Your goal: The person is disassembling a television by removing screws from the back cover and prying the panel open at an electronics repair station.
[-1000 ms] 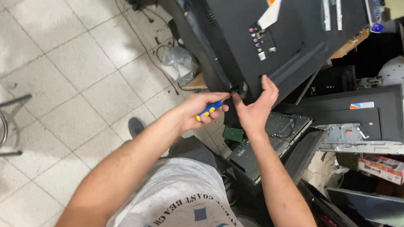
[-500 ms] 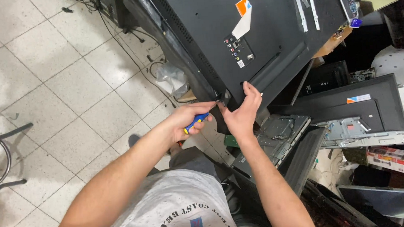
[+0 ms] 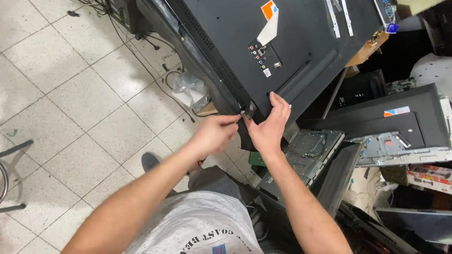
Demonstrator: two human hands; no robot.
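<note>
Here, a person in a grey printed T-shirt point(image 3: 190, 230) works at the lower corner of a large black television point(image 3: 283, 43) that lies screen-down and tilted above a white tiled floor point(image 3: 47, 99). The left hand point(image 3: 213, 134) is curled nearly closed at the set's bottom edge, fingertips pinched against a small dark fitting point(image 3: 247, 111) at the corner; whether it holds anything inside the fist cannot be told from this view. The right hand point(image 3: 269, 127) rests flat and open on the back panel just beside that corner, fingers spread upward, thumb near the same fitting, gripping nothing. On the back panel sit a cluster of coloured sockets point(image 3: 261, 57), a white and orange label point(image 3: 269, 21) and two pale metal strips point(image 3: 337, 10). A crumpled clear plastic bag point(image 3: 190, 90) lies on the floor beside loose black cables point(image 3: 131, 39). To the right, a smaller black back cover point(image 3: 388, 125) and bare metal chassis parts point(image 3: 308, 151) are stacked close together, and a red and white box point(image 3: 436, 176) lies near them.
</note>
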